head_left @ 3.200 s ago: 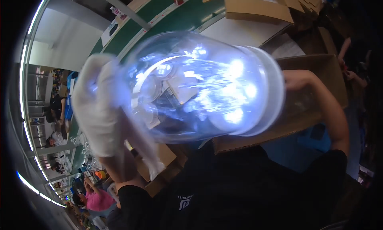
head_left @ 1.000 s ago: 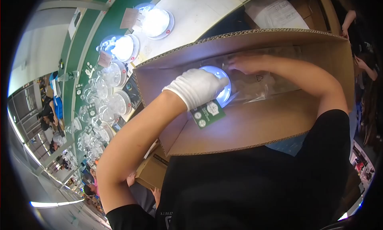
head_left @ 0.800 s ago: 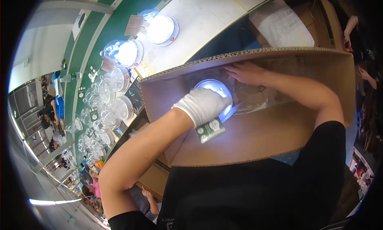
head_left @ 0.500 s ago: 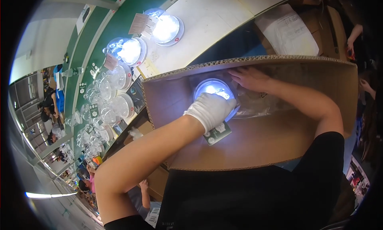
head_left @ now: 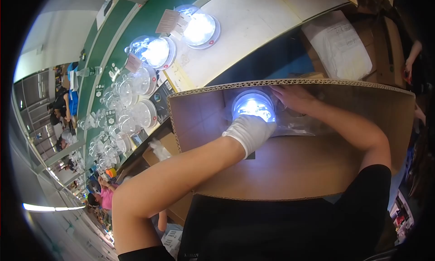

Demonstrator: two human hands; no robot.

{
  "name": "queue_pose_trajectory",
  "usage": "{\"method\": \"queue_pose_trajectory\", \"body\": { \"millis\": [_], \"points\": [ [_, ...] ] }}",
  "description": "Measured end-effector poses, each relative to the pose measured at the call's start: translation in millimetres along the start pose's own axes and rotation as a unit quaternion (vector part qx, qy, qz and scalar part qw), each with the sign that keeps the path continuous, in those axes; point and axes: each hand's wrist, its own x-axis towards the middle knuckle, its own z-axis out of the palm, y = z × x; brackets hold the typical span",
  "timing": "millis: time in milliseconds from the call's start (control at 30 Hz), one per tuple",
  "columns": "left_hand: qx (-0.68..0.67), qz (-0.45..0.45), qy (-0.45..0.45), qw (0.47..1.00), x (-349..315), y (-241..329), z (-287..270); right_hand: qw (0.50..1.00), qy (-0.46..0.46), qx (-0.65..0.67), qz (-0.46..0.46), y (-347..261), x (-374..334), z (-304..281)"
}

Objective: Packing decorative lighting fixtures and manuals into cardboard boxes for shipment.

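Note:
A round, clear lamp (head_left: 253, 104), lit blue-white, is down inside a large cardboard box (head_left: 290, 170). My left hand (head_left: 256, 129), in a white glove, grips the near side of it; the fingertips are partly hidden by the lamp's glare. Below the glove a corner of a dark card (head_left: 250, 156) shows. On the lamp's right, my bare right hand (head_left: 293, 99) lies against the box's far wall with fingers stretched out. Clear plastic film (head_left: 297, 128) lies in the box just below that hand.
Two more lit lamps (head_left: 199, 29) stand on the white and green bench at upper left. Several unlit clear lamps (head_left: 136, 98) crowd the bench left of the box. A white plastic package (head_left: 343, 48) lies on cardboard beyond the box. Other people (head_left: 106, 195) are at the left.
The view has shifted, so the bench and box appear farther right and lower. My left hand still grips the lamp; its wrist now covers most of the card.

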Motion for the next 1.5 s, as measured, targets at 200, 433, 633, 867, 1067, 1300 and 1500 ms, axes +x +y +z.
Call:
{"method": "queue_pose_trajectory", "body": {
  "millis": [200,433,633,867,1067,1300,1500],
  "points": [
    [-0.001,-0.019,-0.017,1.000,-5,-6,0,0.997,-0.039,0.055,0.026,2,0,3],
    [-0.172,-0.097,-0.106,0.974,-8,-3,-28,0.953,-0.150,0.219,0.145,-11,13,-45],
    [-0.058,-0.024,-0.009,0.998,-1,-24,8,0.970,-0.150,0.164,0.103,-7,9,-25],
    [-0.089,-0.029,-0.011,0.996,7,-38,8,0.999,-0.029,0.013,0.041,-5,6,6],
    [-0.099,-0.061,-0.008,0.993,2,-34,9,0.995,-0.076,0.048,0.051,0,7,-9],
    [0.034,-0.087,-0.019,0.995,-45,-17,-36,0.988,-0.149,0.020,-0.038,-18,5,-55],
    [-0.206,0.055,0.268,0.939,-103,-23,-129,0.901,-0.356,0.248,0.015,-20,-41,-35]
  ]
}}
